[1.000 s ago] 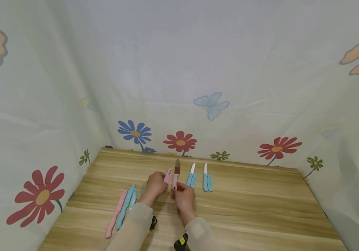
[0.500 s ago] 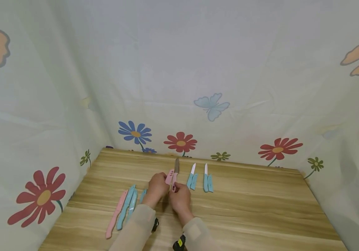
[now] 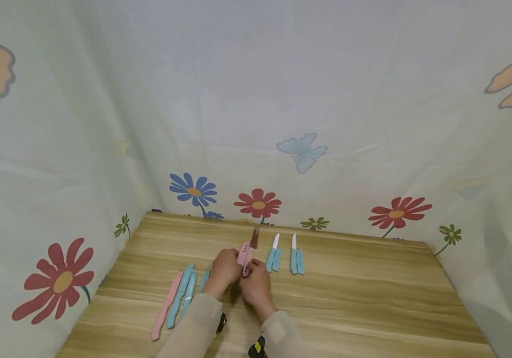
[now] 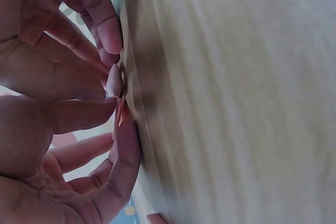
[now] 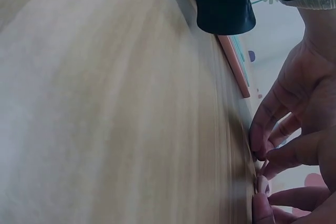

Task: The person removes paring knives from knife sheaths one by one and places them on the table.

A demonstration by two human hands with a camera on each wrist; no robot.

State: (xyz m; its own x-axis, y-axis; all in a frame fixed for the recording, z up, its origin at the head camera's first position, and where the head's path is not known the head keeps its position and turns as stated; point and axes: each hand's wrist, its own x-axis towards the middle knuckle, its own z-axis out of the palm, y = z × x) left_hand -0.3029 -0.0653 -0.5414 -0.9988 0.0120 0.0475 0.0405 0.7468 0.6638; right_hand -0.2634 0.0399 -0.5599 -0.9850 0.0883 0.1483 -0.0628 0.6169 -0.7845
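A pink-handled knife (image 3: 254, 239) lies in the middle of the table, its bare blade pointing away from me. My right hand (image 3: 256, 284) pinches the near end of its handle. Just left of it, my left hand (image 3: 225, 268) pinches a slotted pink blade sheath (image 3: 241, 252), which sits right against the knife's handle. In the left wrist view, thumb and fingertips of the left hand (image 4: 100, 182) close on a pink edge at the table surface. The right wrist view shows both hands' fingertips close together; much of the knife is hidden there.
To the right lie two small blue-handled knives (image 3: 270, 260) (image 3: 294, 262) with bare pale blades, each beside a blue sheath (image 3: 277, 259) (image 3: 300, 262). At left are a pink sheathed knife (image 3: 165, 307), a blue one (image 3: 180, 297) and further blue pieces, partly behind my left forearm. A patterned curtain (image 3: 350, 189) borders the wooden table.
The right hand has moved slightly left with the knife handle, which now meets the pink sheath. The knife has turned so its tip leans right. The left hand has shifted slightly right.
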